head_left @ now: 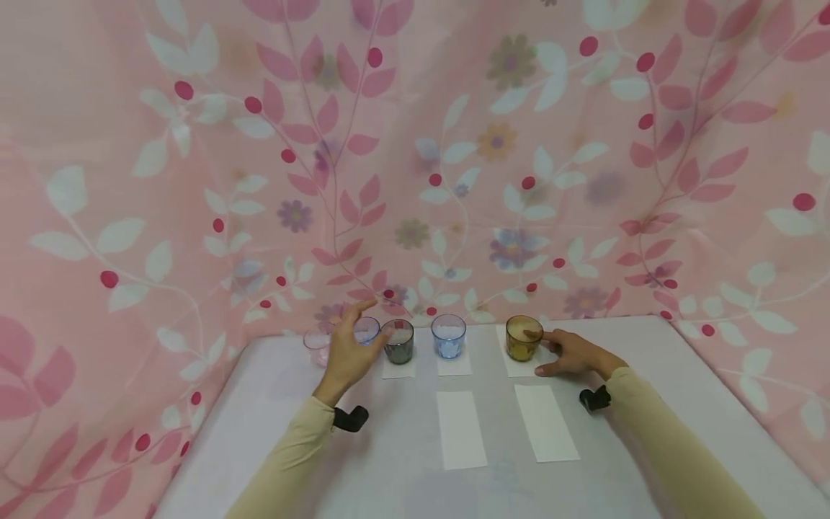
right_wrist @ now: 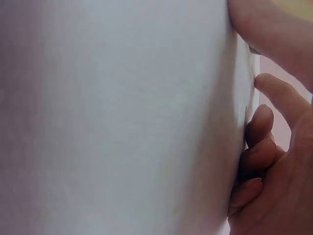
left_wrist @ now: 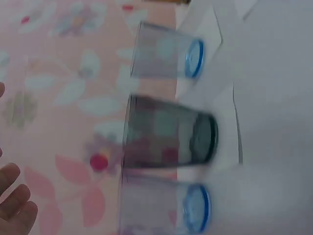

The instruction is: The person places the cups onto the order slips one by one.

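Observation:
My left hand (head_left: 350, 357) hovers with spread fingers and raised thumb in front of the left glasses. Its thumb tip overlaps the rim of a dark grey glass (head_left: 399, 347); in the left wrist view, its fingers (left_wrist: 17, 203) are apart from that grey glass (left_wrist: 161, 134). A blue-tinted glass (head_left: 367, 326) and a pink glass (head_left: 316, 347) are partly hidden behind the hand. My right hand (head_left: 577, 355) rests on the table beside an amber glass (head_left: 520, 350). Its index finger reaches the amber glass's side, the thumb lies apart, and the other fingers are curled (right_wrist: 259, 156).
Another light-blue glass (head_left: 449, 339) stands between the grey and amber ones. White paper strips lie under these three glasses. Two more strips, a left one (head_left: 462, 431) and a right one (head_left: 547, 424), lie nearer on the white table (head_left: 389, 461). A pink floral curtain (head_left: 415, 216) hangs behind.

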A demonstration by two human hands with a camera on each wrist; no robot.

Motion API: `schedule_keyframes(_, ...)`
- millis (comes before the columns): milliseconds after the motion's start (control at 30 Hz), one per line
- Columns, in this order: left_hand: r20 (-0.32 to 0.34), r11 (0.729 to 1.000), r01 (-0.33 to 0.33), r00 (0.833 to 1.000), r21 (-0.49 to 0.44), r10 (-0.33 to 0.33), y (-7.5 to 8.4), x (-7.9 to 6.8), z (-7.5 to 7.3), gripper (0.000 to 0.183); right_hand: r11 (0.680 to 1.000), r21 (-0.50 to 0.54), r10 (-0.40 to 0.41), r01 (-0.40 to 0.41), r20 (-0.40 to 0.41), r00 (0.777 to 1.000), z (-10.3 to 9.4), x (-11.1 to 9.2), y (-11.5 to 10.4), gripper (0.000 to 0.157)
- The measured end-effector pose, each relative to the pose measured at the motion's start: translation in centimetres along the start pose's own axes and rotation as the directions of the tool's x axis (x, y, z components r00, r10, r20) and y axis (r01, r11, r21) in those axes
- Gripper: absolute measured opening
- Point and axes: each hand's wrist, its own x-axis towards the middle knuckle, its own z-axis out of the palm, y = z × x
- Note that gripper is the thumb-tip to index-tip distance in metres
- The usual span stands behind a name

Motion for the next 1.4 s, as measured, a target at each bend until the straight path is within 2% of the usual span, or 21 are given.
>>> schedule_keyframes(67,-0.085,0.999,0.047,0.995,0.018,-0.046,-1.7,-0.6,-1.7,0.06,1.0,-0.003,0.005,-0.005,-0.002,1.0,-0.1,0.0,0.0,0.077)
schedule_keyframes(167,-0.198,0.993,0.118,0.973,-0.007,-0.117,-3.8,-1.8,-3.7,0.059,1.0,0.008,0.009,-0.009,0.002,1.0,-0.2,-0.1,-0.1,0.076)
schedule_keyframes(267,-0.27,0.984,0.177,0.947,-0.009,-0.173,-5.3,-3.0,-5.1,0.06,1.0,0.011,0.013,-0.013,0.007,1.0,-0.1,-0.3,-0.2,0.08)
schedule_keyframes(400,-0.329,0.972,0.232,0.922,0.042,-0.206,-6.9,-3.8,-6.1,0.068,1.0,0.014,0.007,-0.007,0.001,1.0,0.0,-0.3,-0.4,0.08)
schedule_keyframes(500,-0.33,0.959,0.281,0.91,0.046,-0.25,-7.9,-4.1,-6.6,0.075,1.0,0.021,0.003,-0.003,0.0,1.0,0.1,-0.3,-0.4,0.073)
schedule_keyframes(600,-0.296,0.94,0.341,0.899,0.015,-0.322,-8.7,-4.6,-6.9,0.081,1.0,0.02,-0.007,0.007,0.003,1.0,0.2,-0.2,-0.5,0.069)
schedule_keyframes(767,-0.228,0.897,0.434,0.868,-0.079,-0.44,-9.8,-5.3,-6.9,0.089,1.0,0.01,-0.012,0.012,0.006,1.0,0.0,-0.2,-0.5,0.075)
schedule_keyframes(967,-0.182,0.847,0.465,0.838,-0.257,-0.515,-10.6,-5.4,-6.4,0.088,1.0,0.007,-0.021,0.021,-0.005,1.0,-0.1,-0.2,-0.5,0.077)
schedule_keyframes(1067,-0.184,0.834,0.479,0.825,-0.274,-0.535,-10.8,-5.6,-6.1,0.083,1.0,0.001,-0.024,0.024,-0.003,1.0,0.0,0.0,-0.4,0.075)
schedule_keyframes(1167,-0.191,0.836,0.481,0.823,-0.266,-0.534,-11.0,-5.7,-6.0,0.079,1.0,-0.009,-0.021,0.021,-0.002,1.0,0.0,0.1,-0.4,0.07)
schedule_keyframes(1400,-0.184,0.84,0.463,0.833,-0.284,-0.522,-11.8,-5.5,-5.5,0.078,1.0,0.012,-0.011,0.011,-0.004,1.0,-0.1,-0.1,-0.4,0.061)
